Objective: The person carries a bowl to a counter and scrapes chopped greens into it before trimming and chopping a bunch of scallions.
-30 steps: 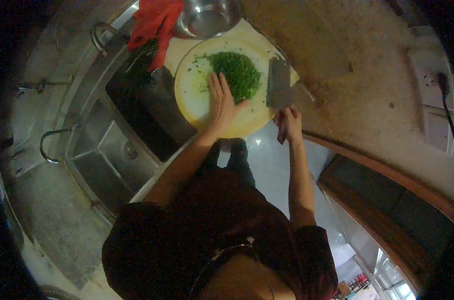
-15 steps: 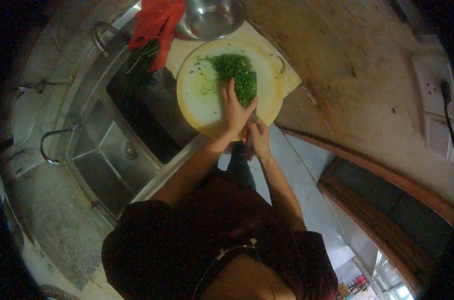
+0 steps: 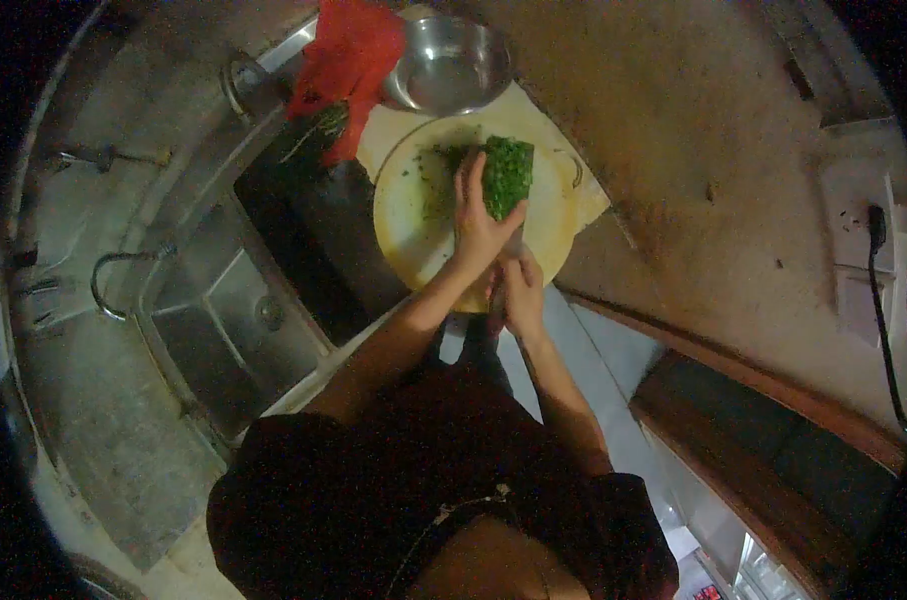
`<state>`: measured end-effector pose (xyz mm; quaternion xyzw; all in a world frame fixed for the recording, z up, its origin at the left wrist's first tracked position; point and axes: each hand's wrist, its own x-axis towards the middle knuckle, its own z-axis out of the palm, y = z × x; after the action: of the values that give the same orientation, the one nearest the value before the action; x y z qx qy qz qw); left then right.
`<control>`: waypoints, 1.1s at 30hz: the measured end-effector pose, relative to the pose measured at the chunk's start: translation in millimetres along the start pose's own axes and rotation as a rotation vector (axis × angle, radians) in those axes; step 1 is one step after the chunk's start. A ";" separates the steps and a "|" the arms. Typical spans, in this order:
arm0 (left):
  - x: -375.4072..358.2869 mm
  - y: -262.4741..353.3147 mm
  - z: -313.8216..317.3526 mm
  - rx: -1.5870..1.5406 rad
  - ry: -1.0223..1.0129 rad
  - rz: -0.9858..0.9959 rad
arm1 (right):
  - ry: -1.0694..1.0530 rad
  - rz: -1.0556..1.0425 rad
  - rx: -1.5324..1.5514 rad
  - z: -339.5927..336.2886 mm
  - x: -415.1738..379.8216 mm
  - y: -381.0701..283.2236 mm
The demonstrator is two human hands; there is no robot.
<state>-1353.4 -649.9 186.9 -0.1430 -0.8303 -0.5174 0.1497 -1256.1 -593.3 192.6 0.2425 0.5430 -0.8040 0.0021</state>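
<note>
Chopped greens (image 3: 509, 178) form a compact heap along a knife blade (image 3: 514, 240) over the round cutting board (image 3: 397, 225). My left hand (image 3: 481, 228) cups the heap from the left and near side, fingers pointing away and thumb reaching to the right. My right hand (image 3: 519, 288) is closed round the knife's handle at the board's near edge; the handle is mostly hidden. Loose green bits lie on the board left of my left hand. Whether the heap is lifted off the board is hard to tell.
Beyond the board stands a metal bowl (image 3: 448, 68), with a red plastic bag (image 3: 348, 65) and some stalks (image 3: 323, 128) to its left. A steel sink (image 3: 223, 310) with a curved faucet (image 3: 101, 275) is on the left. A wall with a socket (image 3: 858, 225) rises on the right.
The view has shifted, so the scene sits lower in the frame. The greens are now gathered more tightly along the blade, towards the right, with my left hand against them.
</note>
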 end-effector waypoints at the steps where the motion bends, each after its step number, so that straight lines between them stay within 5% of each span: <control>1: 16.1 -2.4 -2.3 -0.054 0.027 0.008 | -0.008 -0.014 -0.002 8.5 9.7 -10.6; 11: 166.8 -68.6 20.8 0.025 0.379 -0.103 | -0.134 -0.040 -0.237 63.0 113.6 -79.0; 16: 207.7 -153.1 42.2 0.287 0.270 -0.212 | -0.143 0.083 -0.191 28.3 68.8 -89.2; 18: 215.7 -147.5 27.7 0.299 0.174 -0.092 | -0.035 0.099 -0.174 -1.1 43.2 -82.6; 20: 195.2 -104.9 2.5 0.212 0.244 -0.018 | 0.079 -0.068 -0.207 -44.7 33.9 -55.5; 22: 155.0 -72.8 -20.2 -0.036 0.154 0.094 | 0.147 -0.016 -0.146 -84.8 30.1 -29.8; 28: -4.8 -77.6 -30.5 0.191 -0.112 -0.046 | 0.177 -0.003 -0.184 -131.5 45.1 1.5; 33: -6.5 -74.3 -27.9 0.418 -0.308 0.008 | 0.064 0.060 -0.148 -103.4 76.8 -18.2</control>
<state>-1373.8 -707.1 135.4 -0.1894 -0.9316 -0.3061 0.0498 -1288.7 -475.5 148.1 0.2834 0.5931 -0.7531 0.0265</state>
